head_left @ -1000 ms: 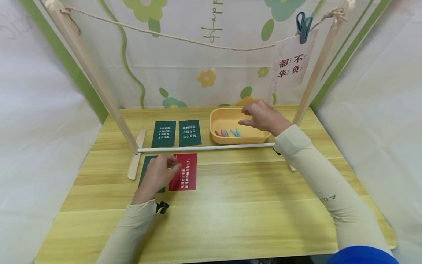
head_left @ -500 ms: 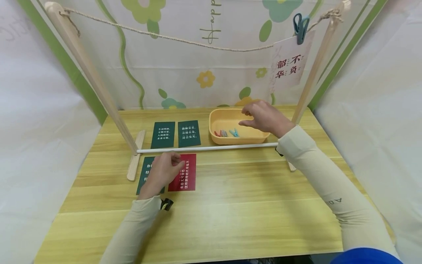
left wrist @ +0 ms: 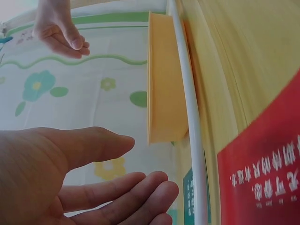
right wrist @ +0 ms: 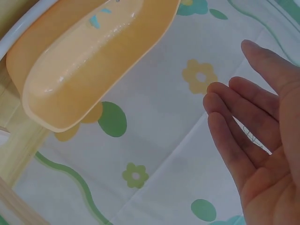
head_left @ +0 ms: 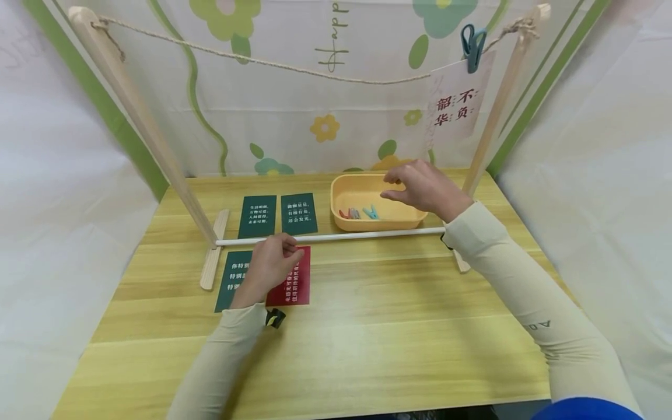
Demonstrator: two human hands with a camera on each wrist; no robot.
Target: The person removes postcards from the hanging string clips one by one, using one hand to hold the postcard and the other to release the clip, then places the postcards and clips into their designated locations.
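My left hand hovers over the gap between a green card and a red card, partly covering both. Its fingers are relaxed and apart from the thumb, with nothing held, as the left wrist view of that hand shows. The right hand hangs above the right side of a yellow plastic basin; its fingers, slightly bent, hold nothing. Inside the basin lie small clothespins, including a red clothespin and a light blue clothespin.
A wooden frame carries a sagging rope. Near its right end, a dark teal clothespin holds a pale pink card. Two green cards lie behind the white crossbar. A printed cloth hangs behind.
My left hand has drifted right and slightly away from me, uncovering more of the front green card. The right hand stays nearly still above the basin. The head view has shifted a little.
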